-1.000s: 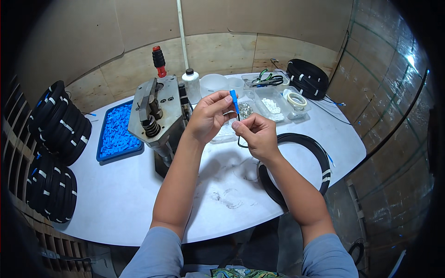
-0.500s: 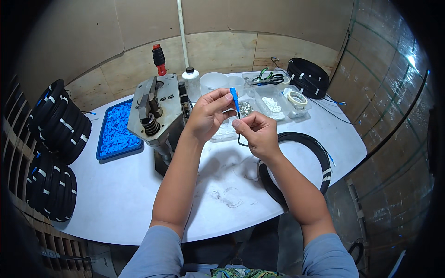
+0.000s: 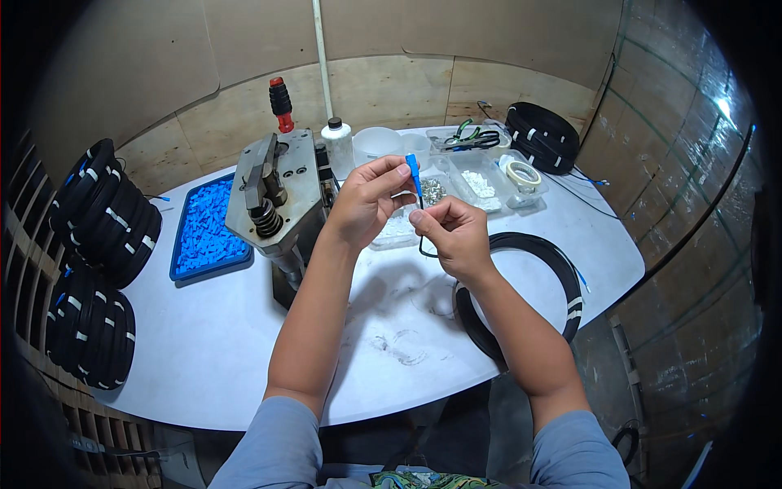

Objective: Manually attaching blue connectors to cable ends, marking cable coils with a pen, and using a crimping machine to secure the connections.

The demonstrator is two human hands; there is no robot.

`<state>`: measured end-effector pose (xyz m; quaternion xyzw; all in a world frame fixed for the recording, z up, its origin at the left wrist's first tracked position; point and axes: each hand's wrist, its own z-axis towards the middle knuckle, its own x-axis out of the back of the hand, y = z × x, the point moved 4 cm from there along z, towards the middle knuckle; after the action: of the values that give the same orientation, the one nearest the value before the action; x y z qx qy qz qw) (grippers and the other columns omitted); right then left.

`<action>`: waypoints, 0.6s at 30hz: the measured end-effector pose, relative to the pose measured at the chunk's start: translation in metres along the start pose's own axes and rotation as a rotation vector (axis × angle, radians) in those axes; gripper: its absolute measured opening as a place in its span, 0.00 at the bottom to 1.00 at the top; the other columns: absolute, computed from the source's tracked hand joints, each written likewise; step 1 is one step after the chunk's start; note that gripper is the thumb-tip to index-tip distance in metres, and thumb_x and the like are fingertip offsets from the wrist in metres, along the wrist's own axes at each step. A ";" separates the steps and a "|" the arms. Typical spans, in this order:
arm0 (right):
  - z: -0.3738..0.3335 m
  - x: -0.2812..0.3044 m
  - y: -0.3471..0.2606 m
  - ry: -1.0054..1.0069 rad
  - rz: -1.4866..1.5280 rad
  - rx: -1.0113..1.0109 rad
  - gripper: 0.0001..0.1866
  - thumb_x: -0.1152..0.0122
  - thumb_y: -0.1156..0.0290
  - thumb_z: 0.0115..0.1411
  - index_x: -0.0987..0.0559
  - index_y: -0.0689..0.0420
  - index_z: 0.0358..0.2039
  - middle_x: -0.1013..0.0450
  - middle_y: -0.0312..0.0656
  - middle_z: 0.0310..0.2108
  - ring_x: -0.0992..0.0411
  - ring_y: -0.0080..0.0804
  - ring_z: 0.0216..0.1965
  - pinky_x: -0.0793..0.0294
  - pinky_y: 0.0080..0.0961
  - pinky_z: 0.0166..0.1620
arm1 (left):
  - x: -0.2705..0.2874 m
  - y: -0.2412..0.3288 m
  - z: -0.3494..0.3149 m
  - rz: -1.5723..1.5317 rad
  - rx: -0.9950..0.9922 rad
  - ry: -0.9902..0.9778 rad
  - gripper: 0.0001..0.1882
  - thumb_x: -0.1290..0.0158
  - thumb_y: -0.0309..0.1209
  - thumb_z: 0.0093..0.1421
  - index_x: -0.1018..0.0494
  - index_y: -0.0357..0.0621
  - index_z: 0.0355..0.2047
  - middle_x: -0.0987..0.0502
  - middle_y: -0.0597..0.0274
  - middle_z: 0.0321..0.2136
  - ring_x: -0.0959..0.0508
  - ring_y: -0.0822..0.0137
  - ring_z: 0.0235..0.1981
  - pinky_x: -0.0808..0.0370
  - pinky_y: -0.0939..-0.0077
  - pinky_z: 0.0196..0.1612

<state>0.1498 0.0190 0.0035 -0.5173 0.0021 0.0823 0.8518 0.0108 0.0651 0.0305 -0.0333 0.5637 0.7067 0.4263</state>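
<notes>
Above the middle of the white table, my left hand (image 3: 368,200) pinches a blue cable connector (image 3: 414,169) between thumb and fingers, its tip pointing up. A thin black cable (image 3: 420,200) comes out of the connector's lower end. Just below, my right hand (image 3: 456,232) grips that cable between thumb and forefinger. From there the cable bends down behind the right hand, where part of it is hidden. A coil of black cable (image 3: 562,281) lies on the table beside my right forearm, with white ties and a blue-tipped end.
Left of my hands stands a metal press (image 3: 305,175) with a red-and-black handle. A blue tray (image 3: 213,279) holds many blue pieces. Behind my hands are clear boxes of small parts (image 3: 481,186), a white bottle (image 3: 337,147) and tape rolls (image 3: 521,173). Bundled black coils (image 3: 106,220) stack at left; another (image 3: 542,137) sits back right.
</notes>
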 end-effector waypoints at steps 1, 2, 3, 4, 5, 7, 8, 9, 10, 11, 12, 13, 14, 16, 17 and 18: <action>0.000 0.000 0.000 -0.001 0.009 0.005 0.08 0.34 0.72 0.56 0.23 0.60 0.25 0.28 0.31 0.21 0.35 0.11 0.23 0.36 0.12 0.26 | 0.000 -0.001 0.000 -0.002 0.009 -0.014 0.08 0.47 0.30 0.61 0.26 0.40 0.38 0.23 0.64 0.31 0.24 0.70 0.33 0.28 0.71 0.42; 0.000 -0.001 0.000 -0.002 0.018 0.010 0.07 0.34 0.72 0.56 0.23 0.60 0.25 0.28 0.31 0.21 0.35 0.11 0.23 0.36 0.12 0.26 | 0.000 -0.001 0.000 -0.002 0.017 -0.027 0.08 0.47 0.30 0.61 0.26 0.40 0.38 0.23 0.64 0.31 0.24 0.70 0.33 0.28 0.72 0.41; 0.000 -0.001 0.000 -0.002 0.018 0.010 0.07 0.34 0.72 0.56 0.23 0.60 0.25 0.28 0.31 0.21 0.35 0.11 0.23 0.36 0.12 0.26 | -0.001 -0.001 0.000 -0.002 0.017 -0.027 0.08 0.47 0.30 0.61 0.26 0.40 0.38 0.23 0.64 0.31 0.24 0.70 0.33 0.28 0.72 0.41; 0.000 -0.001 0.000 -0.003 0.017 0.016 0.07 0.34 0.72 0.56 0.23 0.60 0.25 0.28 0.31 0.21 0.36 0.11 0.22 0.36 0.12 0.26 | -0.002 -0.001 -0.001 0.006 0.021 -0.020 0.08 0.47 0.30 0.61 0.26 0.40 0.39 0.23 0.64 0.31 0.24 0.70 0.33 0.28 0.71 0.41; 0.000 -0.002 0.000 -0.006 0.016 0.022 0.08 0.34 0.72 0.55 0.23 0.60 0.25 0.28 0.31 0.21 0.36 0.11 0.22 0.36 0.12 0.25 | -0.002 -0.001 -0.001 0.014 0.025 -0.012 0.08 0.47 0.30 0.61 0.26 0.40 0.39 0.23 0.64 0.31 0.24 0.70 0.33 0.28 0.71 0.41; 0.000 -0.001 0.001 -0.008 0.021 0.015 0.08 0.34 0.72 0.56 0.23 0.60 0.25 0.28 0.31 0.21 0.36 0.11 0.22 0.36 0.12 0.25 | 0.000 -0.001 0.000 0.015 0.014 -0.016 0.08 0.47 0.30 0.61 0.26 0.40 0.38 0.23 0.64 0.31 0.24 0.70 0.33 0.28 0.71 0.41; 0.000 -0.001 0.001 -0.008 0.026 0.008 0.08 0.34 0.72 0.56 0.23 0.60 0.25 0.28 0.30 0.21 0.36 0.11 0.22 0.37 0.12 0.25 | 0.001 0.000 0.000 0.014 0.005 -0.021 0.08 0.47 0.30 0.61 0.26 0.40 0.38 0.23 0.64 0.31 0.24 0.70 0.33 0.28 0.71 0.41; 0.000 -0.001 0.001 -0.008 0.026 0.008 0.08 0.34 0.72 0.56 0.23 0.60 0.25 0.28 0.30 0.21 0.36 0.11 0.22 0.37 0.12 0.25 | 0.001 0.000 0.000 0.014 0.005 -0.021 0.08 0.47 0.30 0.61 0.26 0.40 0.38 0.23 0.64 0.31 0.24 0.70 0.33 0.28 0.71 0.41; 0.000 -0.002 0.000 -0.007 0.019 0.005 0.08 0.34 0.72 0.56 0.23 0.60 0.25 0.28 0.30 0.21 0.36 0.11 0.22 0.37 0.12 0.25 | 0.001 0.001 0.000 0.022 0.002 -0.016 0.08 0.47 0.30 0.61 0.26 0.40 0.38 0.23 0.64 0.31 0.24 0.70 0.34 0.28 0.71 0.41; 0.000 -0.001 0.000 -0.005 0.011 0.002 0.08 0.34 0.72 0.56 0.23 0.60 0.25 0.29 0.30 0.21 0.37 0.11 0.22 0.37 0.12 0.25 | 0.001 0.001 0.000 0.028 -0.001 -0.012 0.08 0.47 0.30 0.61 0.26 0.40 0.38 0.23 0.64 0.31 0.24 0.70 0.34 0.28 0.71 0.41; 0.000 -0.001 0.000 -0.005 0.010 0.002 0.08 0.34 0.72 0.56 0.23 0.60 0.25 0.29 0.30 0.21 0.37 0.11 0.22 0.37 0.12 0.25 | 0.001 0.001 0.000 0.028 0.000 -0.012 0.08 0.47 0.30 0.61 0.26 0.40 0.38 0.23 0.64 0.31 0.24 0.70 0.34 0.28 0.71 0.41; 0.000 -0.001 0.000 -0.004 0.012 0.005 0.08 0.34 0.72 0.56 0.23 0.60 0.25 0.29 0.30 0.21 0.36 0.11 0.22 0.37 0.12 0.25 | 0.001 0.000 0.000 0.026 0.005 -0.007 0.08 0.47 0.30 0.61 0.26 0.40 0.38 0.23 0.64 0.31 0.24 0.70 0.34 0.28 0.71 0.41; 0.000 -0.001 0.000 -0.003 0.015 0.008 0.08 0.34 0.72 0.56 0.23 0.60 0.25 0.29 0.30 0.21 0.36 0.11 0.22 0.37 0.12 0.25 | 0.001 0.000 0.000 0.024 0.010 -0.002 0.08 0.47 0.30 0.61 0.26 0.40 0.38 0.23 0.64 0.31 0.24 0.70 0.34 0.28 0.71 0.41; 0.000 -0.001 0.001 -0.005 0.011 0.013 0.08 0.34 0.72 0.56 0.23 0.60 0.25 0.28 0.30 0.21 0.36 0.11 0.22 0.37 0.12 0.25 | 0.000 0.000 0.000 0.021 0.012 -0.007 0.08 0.47 0.30 0.61 0.26 0.40 0.38 0.23 0.64 0.31 0.24 0.70 0.33 0.28 0.71 0.41; 0.000 -0.001 0.002 -0.009 0.007 0.018 0.08 0.34 0.72 0.56 0.23 0.60 0.25 0.28 0.30 0.21 0.36 0.11 0.22 0.37 0.12 0.25 | 0.000 0.000 0.000 0.017 0.013 -0.013 0.08 0.47 0.30 0.61 0.26 0.41 0.38 0.23 0.64 0.31 0.24 0.70 0.33 0.28 0.71 0.41; 0.000 -0.001 0.002 -0.008 0.007 0.018 0.08 0.34 0.72 0.56 0.23 0.60 0.25 0.28 0.30 0.21 0.36 0.11 0.22 0.37 0.12 0.25 | 0.000 0.000 0.000 0.017 0.013 -0.013 0.08 0.47 0.30 0.61 0.26 0.41 0.38 0.23 0.64 0.31 0.24 0.70 0.33 0.28 0.71 0.41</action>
<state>0.1488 0.0196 0.0021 -0.5092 0.0010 0.0873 0.8562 0.0106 0.0650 0.0306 -0.0211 0.5657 0.7069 0.4241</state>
